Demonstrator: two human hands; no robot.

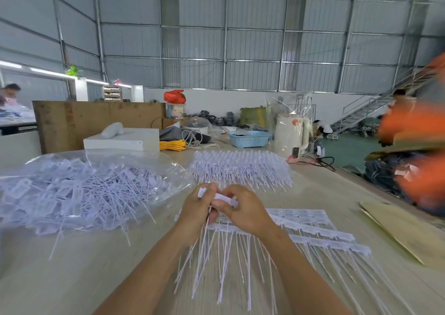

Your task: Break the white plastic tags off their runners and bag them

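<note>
Over the middle of the wooden table, my left hand and my right hand meet, both gripping a bunch of white plastic tags whose long thin tails hang down toward me. Beneath my hands lie flat rows of tags on their runners, fanned out to the right. A clear plastic bag full of loose tags sits at the left. Behind my hands stands a stacked pile of tag runners.
A cardboard sheet lies at the right table edge. A blurred person in orange moves at the right. Farther back stand a white box, a blue basket, a white appliance and cables.
</note>
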